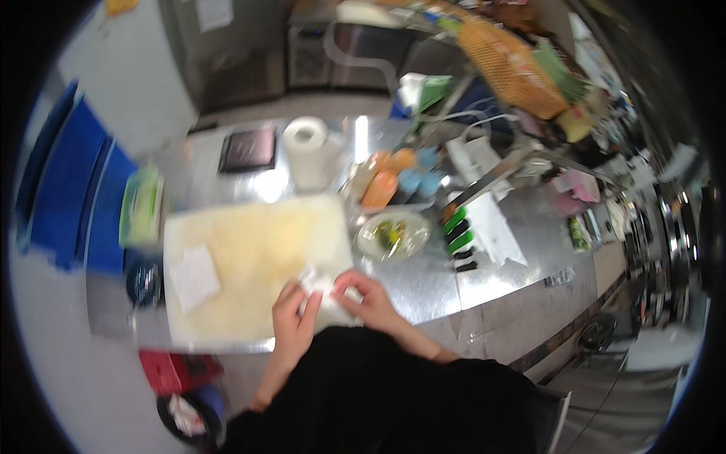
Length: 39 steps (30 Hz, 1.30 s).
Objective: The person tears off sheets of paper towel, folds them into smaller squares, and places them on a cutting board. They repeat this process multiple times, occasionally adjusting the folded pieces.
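Note:
Both hands meet over the near right part of a worn white cutting board [255, 238], close to my body. My left hand [294, 315] and my right hand [366, 301] pinch a crumpled white paper towel [317, 282] between thumbs and fingers. Blur hides whether anything is wrapped inside it. A flat, folded white paper towel [195, 278] lies on the board's left side. Just right of the board sits a plate [393, 235] covered with clear film, green and yellow food showing beneath.
Beyond the board stand a paper towel roll [306, 150], a black scale [248, 150] and bottles with orange and blue tops [397, 176]. Green- and black-handled knives [460, 235] lie rightward on white paper. A green-rimmed container [140, 207] is left; a bin [190, 417] stands below.

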Tool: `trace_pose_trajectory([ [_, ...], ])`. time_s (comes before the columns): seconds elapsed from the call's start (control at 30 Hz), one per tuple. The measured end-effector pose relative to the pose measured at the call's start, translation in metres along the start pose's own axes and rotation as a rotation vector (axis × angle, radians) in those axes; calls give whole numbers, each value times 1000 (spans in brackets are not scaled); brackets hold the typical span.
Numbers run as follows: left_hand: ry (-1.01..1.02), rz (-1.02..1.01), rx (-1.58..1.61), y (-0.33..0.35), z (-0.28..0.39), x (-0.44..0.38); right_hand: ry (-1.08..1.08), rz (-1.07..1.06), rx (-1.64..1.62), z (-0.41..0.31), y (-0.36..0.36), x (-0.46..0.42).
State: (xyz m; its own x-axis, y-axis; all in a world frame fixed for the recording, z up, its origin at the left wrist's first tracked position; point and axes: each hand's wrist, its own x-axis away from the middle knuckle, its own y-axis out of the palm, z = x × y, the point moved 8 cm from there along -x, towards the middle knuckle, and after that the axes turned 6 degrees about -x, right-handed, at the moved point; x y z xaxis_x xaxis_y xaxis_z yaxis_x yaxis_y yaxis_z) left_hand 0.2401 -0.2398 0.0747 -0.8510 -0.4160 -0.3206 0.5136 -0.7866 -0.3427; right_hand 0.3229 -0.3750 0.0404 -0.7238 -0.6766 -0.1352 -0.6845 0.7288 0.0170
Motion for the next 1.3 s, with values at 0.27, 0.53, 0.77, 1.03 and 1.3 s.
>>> trace_pose_trajectory([
  [0.27, -129, -97, 108, 23, -22, -1, 150, -124, -251, 25, 1, -7],
  [0.53, -233, -112, 302, 23, -28, 11, 279, -159, -468, 18, 9, -1],
  [0.77, -330, -162, 523, 24, -17, 15, 345, -74, -626, 30, 8, 4],
  [1.03, -356, -144, 576, 28, -22, 16, 335, -107, -636, 19, 7, 3],
  [1.3, -406, -205, 464, 22, -24, 14, 329, 0, -469, 16, 0, -10],
])
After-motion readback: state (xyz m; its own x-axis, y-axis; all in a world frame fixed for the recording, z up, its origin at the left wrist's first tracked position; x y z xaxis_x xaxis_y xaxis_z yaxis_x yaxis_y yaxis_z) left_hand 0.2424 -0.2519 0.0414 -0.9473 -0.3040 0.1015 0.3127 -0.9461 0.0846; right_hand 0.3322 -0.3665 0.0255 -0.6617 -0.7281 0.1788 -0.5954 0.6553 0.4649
